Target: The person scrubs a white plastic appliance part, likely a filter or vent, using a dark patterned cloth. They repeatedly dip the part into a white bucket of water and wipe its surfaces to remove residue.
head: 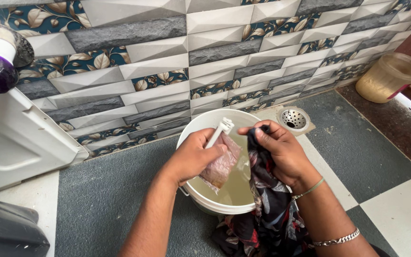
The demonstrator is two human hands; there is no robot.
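Note:
My left hand (193,157) grips a scrubbing brush with a white handle (220,131) and pinkish bristles (222,164), held over a white bucket (200,126) of cloudy water. My right hand (281,152) pinches the top of a dark floral cloth (267,209). The cloth hangs down over the bucket's near rim and bunches on the floor below. Brush and cloth are close together above the water.
A round metal floor drain (293,119) lies just right of the bucket. A translucent yellowish container (388,76) stands at the far right. A white appliance (15,138) sits at the left against the patterned tile wall (191,62). A dark object (5,233) is at bottom left.

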